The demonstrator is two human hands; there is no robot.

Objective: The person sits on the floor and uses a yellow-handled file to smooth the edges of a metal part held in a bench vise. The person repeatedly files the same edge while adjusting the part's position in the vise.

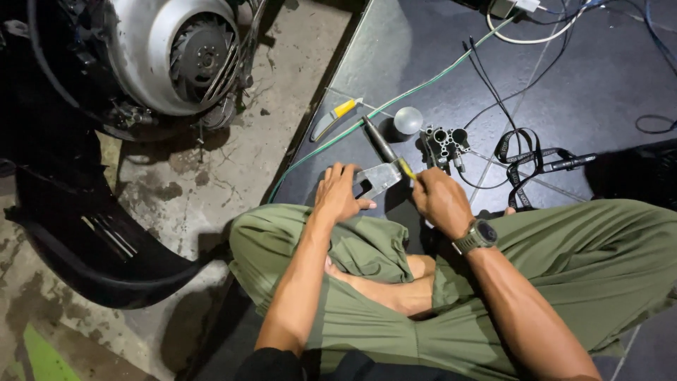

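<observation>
My left hand [340,194] rests on the dark mat and pins down a flat grey metal bracket [379,178] with its fingers. My right hand [438,201], with a watch on the wrist, grips a screwdriver with a yellow and dark handle [407,169] whose end meets the bracket. The screwdriver's dark shaft [379,140] runs up and to the left beyond the bracket. I sit cross-legged in green trousers with both hands just ahead of my knees.
A black metal part with round bores [446,144] lies right of the bracket, a small silver ball [407,120] beyond it. A green cable [395,102], black straps [525,159] and a yellow-handled tool [331,118] lie on the mat. A scooter engine [176,53] stands left on concrete.
</observation>
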